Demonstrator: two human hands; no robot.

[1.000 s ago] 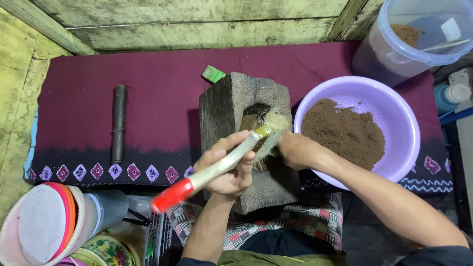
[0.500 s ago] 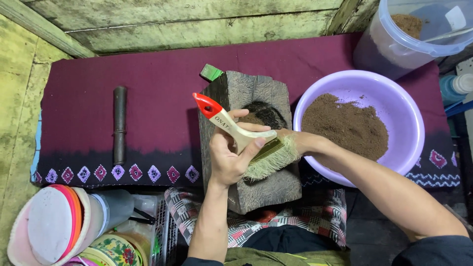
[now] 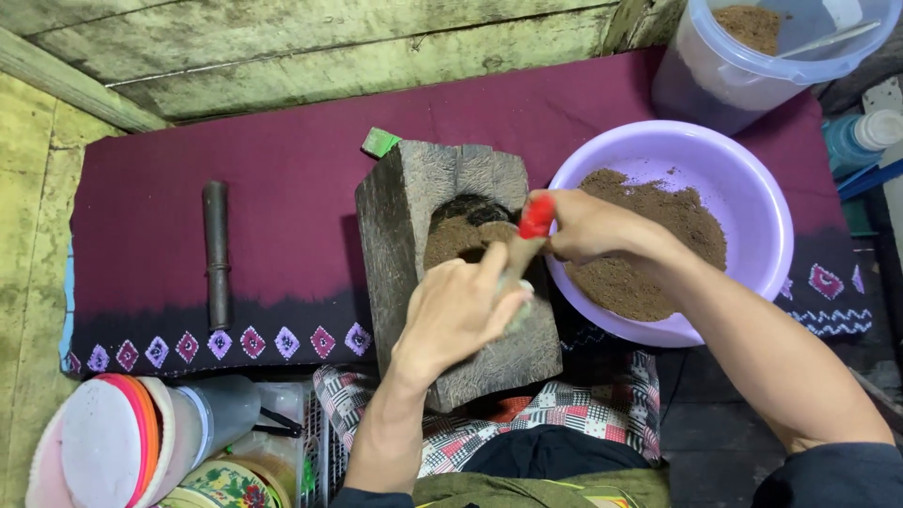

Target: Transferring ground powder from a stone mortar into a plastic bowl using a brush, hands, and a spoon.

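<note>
Covering the table, a maroon cloth keeps the work surface clean. A lilac basin of brown powder is set right of the wooden block, within reach. The block's hollow is faced upward, so powder is held inside. The brush is gripped over the hollow by both hands: the left hand closed low, the right hand closed at the red tip.

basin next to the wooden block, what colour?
Light purple basin, holding brown powder. Shows clearly in the head view.
</note>
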